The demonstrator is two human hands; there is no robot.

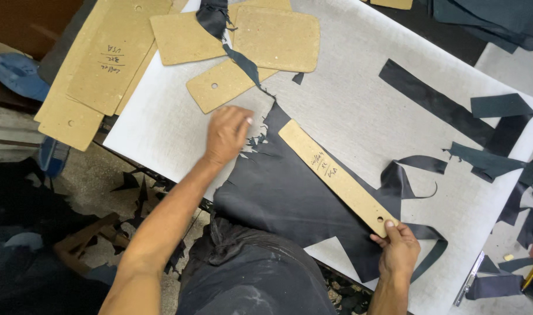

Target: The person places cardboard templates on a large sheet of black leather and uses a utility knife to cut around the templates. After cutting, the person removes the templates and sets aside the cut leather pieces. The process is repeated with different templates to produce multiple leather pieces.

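My left hand (227, 134) rests on the ragged upper edge of a large piece of dark fabric (284, 192), fingers curled loosely and pressing it flat on the white table (359, 105). A long narrow cardboard strip template (336, 175) lies diagonally across the fabric. My right hand (398, 248) pinches the strip's lower end, thumb beside its punched hole.
Several tan cardboard templates (103, 64) lie stacked at the table's upper left, a dark fabric scrap (220, 23) draped over them. Dark strips and offcuts (435, 102) lie scattered at the right. A metal tool (469, 280) sits at the lower right edge. Scraps litter the floor (132, 186).
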